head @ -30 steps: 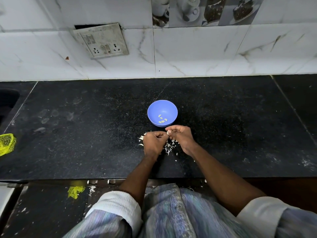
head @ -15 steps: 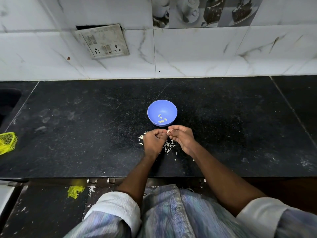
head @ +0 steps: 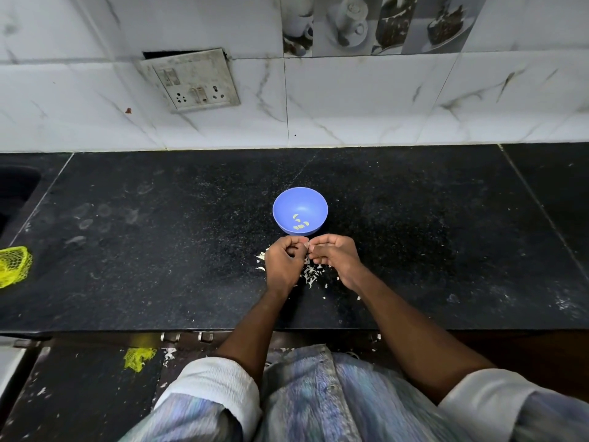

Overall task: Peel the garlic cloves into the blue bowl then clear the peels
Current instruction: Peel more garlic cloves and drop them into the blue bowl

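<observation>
Blue plastic, the bowl (head: 300, 204) sits on the black counter (head: 159, 250) just beyond both hands, with a few peeled cloves (head: 299, 223) lying in its bottom. The left hand (head: 282, 264) and right hand (head: 336, 256) meet fingertip to fingertip right at the bowl's near rim, both with fingers curled in; between them they pinch a small clove (head: 307, 245), of which only a pale sliver shows, so its long axis cannot be told. It looks like the skin is being worked off this clove, with the peeling part of the task underway and the clearing not yet begun.

White peels (head: 310, 274) lie scattered on the counter under and just behind the hands, some hidden by the left wrist.

The relation that matters for the next move: the bowl lies straight ahead of the pinch, away from the person, almost touching the knuckles. Either hand is about equally near; the right sits slightly closer to the bowl's centre line. Dropping the clove should need only a short forward reach over the rim.

A yellow net (head: 12, 266) lies far to the left
</observation>
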The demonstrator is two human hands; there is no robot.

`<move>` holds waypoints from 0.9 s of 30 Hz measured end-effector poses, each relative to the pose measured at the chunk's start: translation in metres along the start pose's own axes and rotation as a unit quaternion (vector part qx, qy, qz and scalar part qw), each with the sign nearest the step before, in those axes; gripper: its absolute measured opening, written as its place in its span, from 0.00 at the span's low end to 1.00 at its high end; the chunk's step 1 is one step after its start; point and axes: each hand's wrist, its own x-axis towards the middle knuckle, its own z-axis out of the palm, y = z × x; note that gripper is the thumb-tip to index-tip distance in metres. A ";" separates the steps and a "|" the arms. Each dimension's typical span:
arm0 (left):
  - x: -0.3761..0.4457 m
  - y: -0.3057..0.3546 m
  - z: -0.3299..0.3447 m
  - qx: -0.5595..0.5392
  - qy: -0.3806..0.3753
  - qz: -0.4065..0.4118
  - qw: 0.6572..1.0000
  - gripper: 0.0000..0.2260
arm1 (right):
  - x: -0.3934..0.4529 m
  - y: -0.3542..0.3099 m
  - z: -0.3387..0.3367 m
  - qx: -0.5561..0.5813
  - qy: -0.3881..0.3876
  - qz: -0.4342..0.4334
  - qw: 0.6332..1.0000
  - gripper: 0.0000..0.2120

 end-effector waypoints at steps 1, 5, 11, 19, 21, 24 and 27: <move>0.000 0.001 0.000 0.002 0.000 0.005 1.000 0.05 | -0.001 -0.001 0.001 -0.019 -0.002 -0.011 1.000 0.10; 0.004 0.002 -0.002 -0.004 0.000 0.008 1.000 0.05 | 0.003 0.000 0.003 -0.073 0.009 -0.054 0.996 0.05; 0.003 0.000 0.000 -0.001 0.012 -0.015 1.000 0.03 | 0.003 0.006 0.004 -0.089 0.014 -0.069 0.993 0.04; -0.002 0.010 -0.006 0.074 0.025 0.037 0.996 0.04 | 0.006 0.004 0.007 -0.099 0.027 -0.073 0.992 0.03; -0.001 0.012 -0.006 0.095 0.028 0.049 0.994 0.03 | 0.007 0.004 0.007 -0.109 0.029 -0.077 0.991 0.03; 0.001 0.010 -0.007 0.124 0.024 0.062 0.990 0.07 | 0.008 0.003 0.007 -0.123 0.032 -0.080 0.989 0.02; 0.003 0.008 -0.005 0.134 0.027 0.067 0.988 0.10 | 0.008 0.002 0.008 -0.122 0.032 -0.082 0.989 0.02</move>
